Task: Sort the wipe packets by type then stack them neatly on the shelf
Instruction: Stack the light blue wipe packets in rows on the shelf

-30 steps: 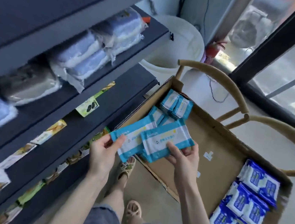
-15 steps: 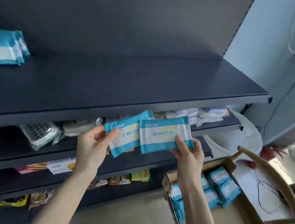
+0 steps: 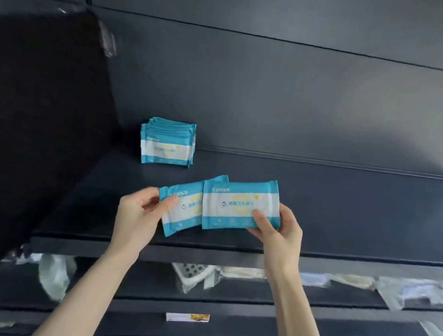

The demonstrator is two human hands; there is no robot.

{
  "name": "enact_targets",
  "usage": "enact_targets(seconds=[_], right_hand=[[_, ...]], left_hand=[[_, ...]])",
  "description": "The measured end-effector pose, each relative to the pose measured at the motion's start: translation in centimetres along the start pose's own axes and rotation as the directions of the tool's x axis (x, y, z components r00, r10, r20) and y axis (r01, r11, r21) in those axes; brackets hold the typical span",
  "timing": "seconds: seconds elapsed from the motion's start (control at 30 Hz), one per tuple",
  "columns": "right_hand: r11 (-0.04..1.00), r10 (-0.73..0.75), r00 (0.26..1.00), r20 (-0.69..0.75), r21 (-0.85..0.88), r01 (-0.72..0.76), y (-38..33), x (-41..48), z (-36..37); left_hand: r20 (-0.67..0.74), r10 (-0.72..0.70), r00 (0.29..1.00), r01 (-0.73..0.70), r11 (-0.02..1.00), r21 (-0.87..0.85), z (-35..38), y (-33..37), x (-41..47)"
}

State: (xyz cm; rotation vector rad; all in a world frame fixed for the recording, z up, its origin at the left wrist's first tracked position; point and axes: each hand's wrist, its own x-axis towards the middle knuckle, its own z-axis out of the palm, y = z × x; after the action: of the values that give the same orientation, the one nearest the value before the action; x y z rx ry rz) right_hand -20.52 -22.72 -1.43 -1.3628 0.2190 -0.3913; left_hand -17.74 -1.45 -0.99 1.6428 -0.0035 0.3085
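Two teal-and-white wipe packets are held above the front of the dark shelf (image 3: 349,211). My left hand (image 3: 139,213) pinches the left packet (image 3: 181,213) by its upper left corner. The right packet (image 3: 239,205) overlaps the left one, and my right hand (image 3: 279,229) grips it at its lower right edge, thumb on its face. Farther back on the shelf, to the left, lies a stack of several matching teal packets (image 3: 167,144).
A large black panel (image 3: 30,122) hangs over the shelf's left part. Lower shelves hold plastic-wrapped goods (image 3: 196,273) and snack packs (image 3: 187,317). To the right of the stack the shelf is bare.
The view has swung up from the cardboard box to the shelf. Both hands have carried the two teal packets up over the shelf's front edge, and the stack is now in the middle of the view.
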Motion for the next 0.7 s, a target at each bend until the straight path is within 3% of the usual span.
enact_targets(seconds=[0.17, 0.57, 0.7], right_hand=[[0.998, 0.059, 0.997, 0.057, -0.037, -0.057, 1.0, 3.2, 6.2], [0.981, 0.184, 0.957, 0.225, -0.103, -0.164, 3.6, 10.3, 14.2], [0.971, 0.145, 0.961, 0.236, -0.219, -0.093, 4.6, 12.1, 15.6]], left_hand=[[0.014, -0.072, 0.997, 0.072, 0.997, 0.007, -3.4, -1.2, 6.0], [0.048, -0.295, 0.954, 0.298, 0.93, -0.214, -4.6, -3.2, 14.1], [0.092, -0.17, 0.981, 0.175, 0.983, -0.054, -4.1, -3.3, 15.5]])
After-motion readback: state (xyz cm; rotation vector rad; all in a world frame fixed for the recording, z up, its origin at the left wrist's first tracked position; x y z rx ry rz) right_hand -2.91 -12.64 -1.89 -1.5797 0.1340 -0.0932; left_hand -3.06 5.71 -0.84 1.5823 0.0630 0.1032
